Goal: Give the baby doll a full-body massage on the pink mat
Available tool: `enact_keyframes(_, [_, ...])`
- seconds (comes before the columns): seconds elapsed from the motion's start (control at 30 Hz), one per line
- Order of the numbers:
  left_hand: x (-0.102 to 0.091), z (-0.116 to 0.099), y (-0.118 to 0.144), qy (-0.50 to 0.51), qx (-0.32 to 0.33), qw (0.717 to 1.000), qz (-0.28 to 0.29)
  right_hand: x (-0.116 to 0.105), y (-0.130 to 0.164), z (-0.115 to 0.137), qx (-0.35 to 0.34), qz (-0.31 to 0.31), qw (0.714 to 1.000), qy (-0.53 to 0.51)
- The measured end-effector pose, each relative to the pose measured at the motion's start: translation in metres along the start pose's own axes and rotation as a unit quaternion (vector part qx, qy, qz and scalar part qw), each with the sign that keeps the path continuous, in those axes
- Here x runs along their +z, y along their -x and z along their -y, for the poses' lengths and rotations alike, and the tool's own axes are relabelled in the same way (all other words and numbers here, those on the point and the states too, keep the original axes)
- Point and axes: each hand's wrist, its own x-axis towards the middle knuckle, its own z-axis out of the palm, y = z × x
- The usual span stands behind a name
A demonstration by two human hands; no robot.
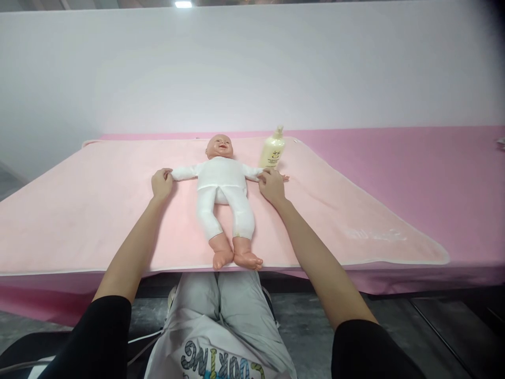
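Plain white wall behind, ceiling lamp (pixel 183 4) at 12 o'clock; long table under a deep pink cover (pixel 414 173), pale pink towel mat (pixel 98 210) spread over its middle

Baby doll (pixel 223 197) face-up at centre of mat, head toward 12 o'clock, feet at 6 o'clock reaching the near edge, arms spread to 9 and 3 o'clock; white one-piece suit, bare vinyl-looking head, hands and feet

Left hand (pixel 161 184) at the doll's 9 o'clock, fingers curled around the end of that sleeve and seemingly closed on the doll's small hand, which is hidden inside the grip. Right hand (pixel 272 185) at 3 o'clock, laid over the other forearm, fingers together and bent down on the sleeve; doll's tiny hand poking out just beyond. Whether that grip is tight or merely resting: cannot tell

Cream lotion pump bottle (pixel 272 150) upright at about 1 o'clock from the doll's head, just behind the right hand, not touching it

Handling judgement: probably light; torso and limbs look soft-stuffed and floppy under the cloth, head and extremities firmer and smoother. Suit fabric likely to slide over the filling, so pulling by sleeve ends risks stretching cloth only. Better hold: under the trunk with head supported, or around upper arms near the shoulders. Bottle near enough to tip with a careless right elbow
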Motion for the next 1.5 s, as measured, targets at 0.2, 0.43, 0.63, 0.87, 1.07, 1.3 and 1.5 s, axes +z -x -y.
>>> enact_keyframes(0.2, [-0.0008,-0.0036,0.0,-0.055,-0.003,0.998,0.004,0.0035,-0.001,-0.0047,-0.016,-0.007,1.0,-0.001])
enact_keyframes(0.43, [0.0007,0.0002,-0.0013,-0.065,0.003,0.998,0.006,0.0051,-0.0003,-0.0062,-0.02,-0.007,1.0,-0.006])
enact_keyframes(0.63, [0.0004,-0.0001,-0.0007,-0.061,0.008,0.998,0.006,0.0055,-0.0005,-0.0074,-0.017,0.003,1.0,-0.005])
enact_keyframes(0.87, [-0.0023,-0.0038,0.0012,-0.059,0.002,0.998,0.011,0.0052,-0.0004,-0.008,-0.016,0.006,1.0,-0.007])
enact_keyframes(1.07, [-0.0023,-0.0031,0.0016,-0.06,0.001,0.998,0.014,0.0056,0.0005,-0.0074,-0.013,0.011,1.0,-0.003])
enact_keyframes(1.3, [-0.0018,-0.003,0.0015,-0.057,-0.002,0.998,0.013,0.0058,0.0008,-0.0079,-0.02,0.002,1.0,0.002])
enact_keyframes(1.5, [-0.0023,-0.0038,0.0018,-0.06,0.0,0.998,0.015,0.0042,0.0005,-0.0067,-0.013,0.01,1.0,0.001])
